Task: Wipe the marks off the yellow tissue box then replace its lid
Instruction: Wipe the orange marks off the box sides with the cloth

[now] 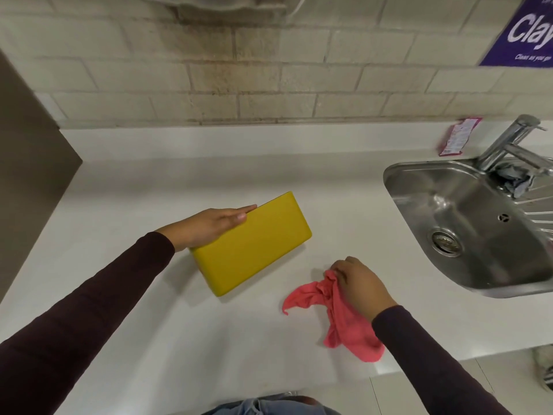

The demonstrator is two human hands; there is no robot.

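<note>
The yellow tissue box [254, 244] stands tilted on one long edge on the white counter [179, 324], its broad plain face turned toward me. My left hand [209, 226] rests against its upper left edge with straight fingers laid along the top and the thumb on the face. To the right of the box, my right hand [359, 283] grips a bunched pink cloth [338, 313] that trails on the counter. No lid is in view. I see no marks on the face that shows.
A steel sink [466, 229] with a tap [508, 142] sits at the right, a grey rag [514, 181] by the tap. A pink packet [457, 136] leans on the back ledge. A brick wall runs behind; a dark panel [27, 163] stands at left.
</note>
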